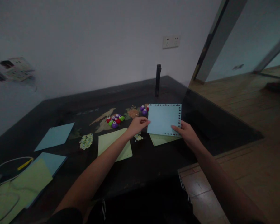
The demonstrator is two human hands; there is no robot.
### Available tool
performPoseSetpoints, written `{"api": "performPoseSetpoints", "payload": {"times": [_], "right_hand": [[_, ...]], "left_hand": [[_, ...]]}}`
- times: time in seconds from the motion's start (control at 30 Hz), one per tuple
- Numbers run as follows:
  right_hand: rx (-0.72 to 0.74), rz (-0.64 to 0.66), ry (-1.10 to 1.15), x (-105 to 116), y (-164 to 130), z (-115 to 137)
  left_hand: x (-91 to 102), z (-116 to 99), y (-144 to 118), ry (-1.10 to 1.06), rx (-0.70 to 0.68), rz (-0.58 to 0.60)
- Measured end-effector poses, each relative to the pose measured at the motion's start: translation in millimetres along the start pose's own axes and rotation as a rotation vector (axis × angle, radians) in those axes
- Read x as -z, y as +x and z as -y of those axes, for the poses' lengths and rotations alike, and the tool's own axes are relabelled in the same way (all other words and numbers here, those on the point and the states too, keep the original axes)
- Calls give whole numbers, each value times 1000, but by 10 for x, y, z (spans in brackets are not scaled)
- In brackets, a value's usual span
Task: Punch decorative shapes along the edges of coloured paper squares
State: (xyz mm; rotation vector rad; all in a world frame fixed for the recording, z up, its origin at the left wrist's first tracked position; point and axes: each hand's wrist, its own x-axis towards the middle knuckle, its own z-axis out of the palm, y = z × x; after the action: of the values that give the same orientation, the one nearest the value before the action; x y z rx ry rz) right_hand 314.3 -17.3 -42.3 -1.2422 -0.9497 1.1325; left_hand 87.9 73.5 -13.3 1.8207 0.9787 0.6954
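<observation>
At far left, on the dark counter (60, 105): white cables (4, 165) with a yellow bit, lying over a stack of pale green and blue sheets (34, 177) at the near edge. Just beyond, a single blue sheet (54, 136) lying flat. Further right, a small pale flower pattern (86, 141) on the counter top, then a green sheet (111, 141) lying flat, partly crossed by the left forearm. Behind it, a cluster of small punches (115, 120) in red, green and purple, close together; a few more purple and red punches (143, 109) just beside the upper left corner of the held card.

Left hand (137, 125) at the left edge of the light blue card (164, 119), thumb and fingers pinched on that edge. The card held raised and tilted toward the camera, over the right part of the counter, its top, right and bottom borders punched with a row of small dark shapes. Right hand (187, 133) at the lower right corner, grip closed on the card there, thumb on the front face. Beneath the card, another green sheet (162, 140) peeking out, flat on the counter.

Behind, a dark upright post (158, 80) near the wall; higher up, a white wall socket (171, 41). At right, wooden floor (247, 102) past the counter edge.
</observation>
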Motion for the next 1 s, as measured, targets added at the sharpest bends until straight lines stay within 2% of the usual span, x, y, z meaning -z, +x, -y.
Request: {"api": "performPoseSetpoints", "payload": {"times": [0.13,0.27,0.37,0.47,0.57,0.77,1.0], "right_hand": [[30,-10,-22,7,14,17],[153,-154,-158,89,65,19],[228,-239,-261,150,99,5],[242,-259,-308,177,109,-8],[218,-237,-343,192,101,-13],[185,-188,-515,251,77,-34],[208,-196,-646,231,35,-23]], "left_hand": [[-18,-46,-94,58,-3,-5],[-67,-65,-168,119,-6,-35],[-157,-52,-206,35,27,-50],[-261,-15,-237,-42,60,-134],[-333,26,-280,-14,62,-186],[-367,34,-365,127,22,-91],[-385,57,-356,183,103,-2]]}}
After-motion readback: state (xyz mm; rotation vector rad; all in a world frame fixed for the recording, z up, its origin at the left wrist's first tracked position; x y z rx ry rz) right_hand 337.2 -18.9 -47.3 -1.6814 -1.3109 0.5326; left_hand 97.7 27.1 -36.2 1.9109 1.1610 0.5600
